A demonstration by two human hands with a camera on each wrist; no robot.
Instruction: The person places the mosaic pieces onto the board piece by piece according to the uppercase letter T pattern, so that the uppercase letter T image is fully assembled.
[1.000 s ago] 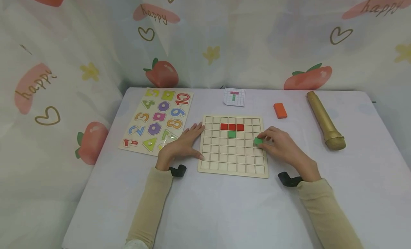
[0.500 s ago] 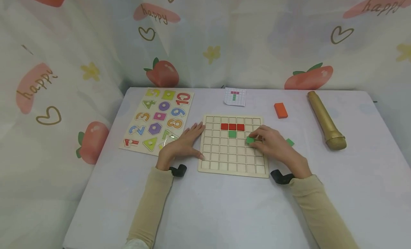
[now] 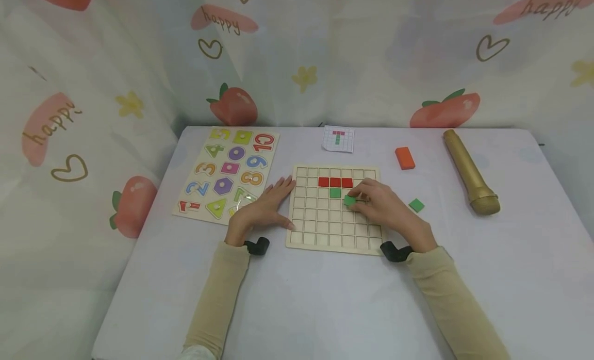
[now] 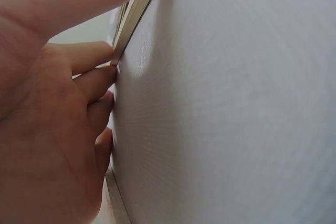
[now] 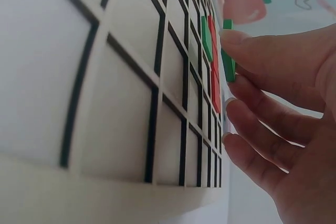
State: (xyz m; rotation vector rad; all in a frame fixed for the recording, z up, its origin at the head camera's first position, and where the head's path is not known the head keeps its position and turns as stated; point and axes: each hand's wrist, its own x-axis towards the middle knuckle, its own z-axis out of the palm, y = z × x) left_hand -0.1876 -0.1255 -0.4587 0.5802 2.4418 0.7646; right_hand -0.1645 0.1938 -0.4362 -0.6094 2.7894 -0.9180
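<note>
A wooden grid board (image 3: 315, 228) lies in the middle of the table, with three red square tiles (image 3: 335, 182) in a row and one green tile (image 3: 335, 193) under the middle one. Between thumb and fingertips my right hand (image 3: 382, 205) pinches another green square tile (image 3: 349, 200), held just above the board in the right wrist view. My left hand (image 3: 262, 210) has its fingers spread and touches the board's left edge; the left wrist view shows the fingertips against that edge. A loose green tile (image 3: 416, 205) lies on the table right of the board.
A small card (image 3: 339, 139) with a coloured T on a grid lies behind the board. An orange block (image 3: 405, 158) and a gold microphone-shaped object (image 3: 471, 174) are at the right. On the left lies a number and shape puzzle board (image 3: 209, 187).
My right hand has carried the green tile leftward from the board's right edge to beside the placed green tile. The loose green tile has come into view. The left hand stays put.
</note>
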